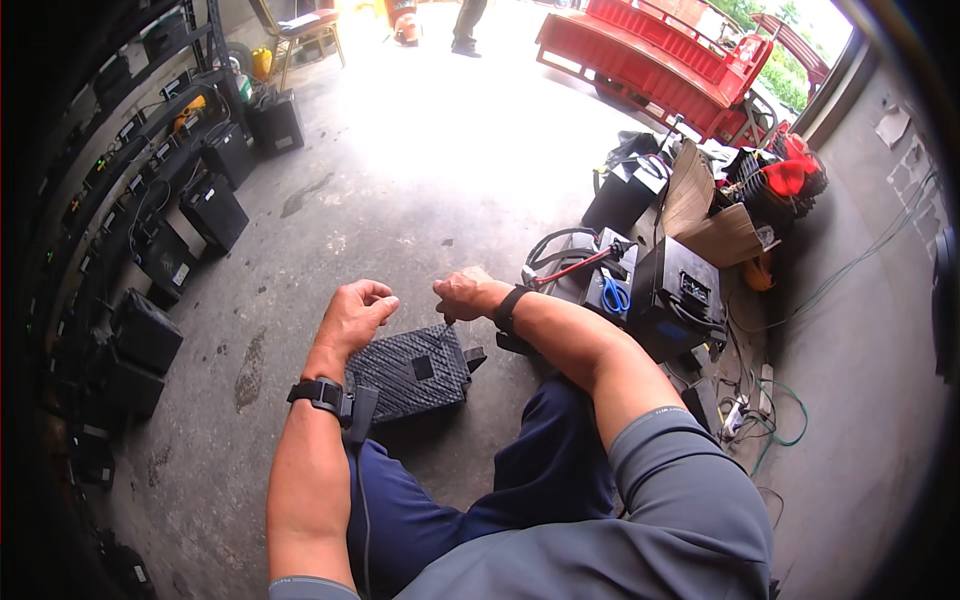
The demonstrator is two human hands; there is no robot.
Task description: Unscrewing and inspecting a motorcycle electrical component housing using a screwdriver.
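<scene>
A black box-shaped case [410, 370] with a ribbed, patterned top lies on the concrete floor between my knees. It has a dark square patch on its top and a strap-like handle [475, 358] at its right end. My left hand [355, 312] hovers over the case's far left side, fingers curled in toward the thumb; whatever they may hold is hidden. Above the far right corner, my right hand [465, 293] is closed in a pinch. A small dark bit [448, 319] shows just below its fingers, too small to name.
Black battery-like boxes [213, 212] line the left side beside a rack [110, 165]. To my right stand another black box [675, 295], blue-handled scissors [614, 294], cables and torn cardboard [720, 225]. A red cargo vehicle [650, 60] and a person's legs [467, 25] are farther off.
</scene>
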